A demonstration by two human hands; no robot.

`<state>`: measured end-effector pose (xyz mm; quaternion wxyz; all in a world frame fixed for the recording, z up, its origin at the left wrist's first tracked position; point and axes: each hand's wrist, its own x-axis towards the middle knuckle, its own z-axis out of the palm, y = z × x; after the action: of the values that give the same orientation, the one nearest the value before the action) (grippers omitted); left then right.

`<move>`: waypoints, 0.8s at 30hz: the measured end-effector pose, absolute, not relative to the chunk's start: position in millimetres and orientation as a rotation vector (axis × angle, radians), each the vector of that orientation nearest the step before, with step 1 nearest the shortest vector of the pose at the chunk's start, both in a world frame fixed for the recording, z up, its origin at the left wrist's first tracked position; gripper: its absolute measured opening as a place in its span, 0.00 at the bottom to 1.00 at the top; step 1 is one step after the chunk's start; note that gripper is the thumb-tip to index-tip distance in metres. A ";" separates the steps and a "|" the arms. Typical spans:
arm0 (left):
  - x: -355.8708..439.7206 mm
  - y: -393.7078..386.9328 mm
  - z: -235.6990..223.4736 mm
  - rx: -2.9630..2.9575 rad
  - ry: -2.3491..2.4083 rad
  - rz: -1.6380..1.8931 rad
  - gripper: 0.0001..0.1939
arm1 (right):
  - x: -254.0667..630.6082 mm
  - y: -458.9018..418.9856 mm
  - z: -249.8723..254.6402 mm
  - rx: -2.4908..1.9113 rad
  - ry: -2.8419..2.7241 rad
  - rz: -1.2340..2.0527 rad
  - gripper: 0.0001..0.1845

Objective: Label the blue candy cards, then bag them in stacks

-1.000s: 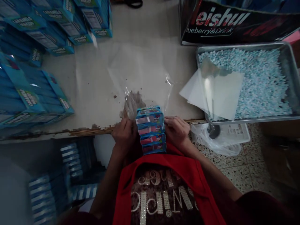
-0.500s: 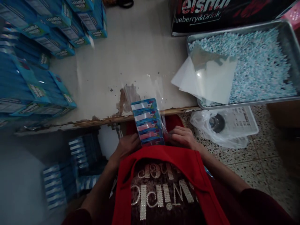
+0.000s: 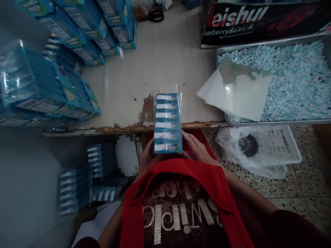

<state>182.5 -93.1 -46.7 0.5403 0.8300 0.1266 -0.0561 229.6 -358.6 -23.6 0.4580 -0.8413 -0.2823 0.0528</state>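
A stack of small blue candy boxes [image 3: 168, 124] in clear plastic wrap stands in front of my body, its far end over the worn table edge. My left hand [image 3: 147, 156] grips its near left side, with the fingers partly hidden behind it. Along the near right side lies my right hand [image 3: 196, 147], fingers pressed against the pack. The red apron [image 3: 176, 166] hides the pack's lower part from view.
Blue candy boxes [image 3: 74, 24] are piled at the table's left. A metal tray [image 3: 274, 123] of pale blue candies carries white paper sheets [image 3: 248, 93]. Behind it stands a black carton [image 3: 232, 24]. Below are a white plastic crate [image 3: 289, 148] and more boxed packs [image 3: 68, 193].
The pack has turned more upright and moved slightly away from my body. The loose film that spread beyond its far end now lies closer around it. Both hands hold its sides.
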 end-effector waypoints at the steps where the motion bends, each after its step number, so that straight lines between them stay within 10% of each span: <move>1: 189.6 -95.0 -39.3 2.070 0.256 -0.063 0.29 | 231.5 -355.3 -19.6 -2.097 -0.663 0.104 0.48; 5: 215.3 -102.6 -20.6 2.230 0.039 0.185 0.24 | 238.0 -346.1 -21.3 -2.142 -0.588 -0.016 0.55; 14: 218.9 -119.3 -34.6 2.166 0.042 0.307 0.19 | 239.5 -334.0 -40.3 -2.255 -0.334 -0.056 0.36; 20: 226.5 -97.6 -4.8 1.893 0.103 0.034 0.72 | 264.0 -361.6 -13.8 -1.877 -0.200 0.018 0.54; 24: 249.8 -123.5 14.9 1.670 -0.040 0.045 0.57 | 297.8 -326.5 -12.4 -1.521 -0.128 0.102 0.50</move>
<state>249.8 -123.5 14.9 0.6708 0.7412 -0.0176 0.0199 297.8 -326.5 -12.4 0.7215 -0.6884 -0.0582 0.0463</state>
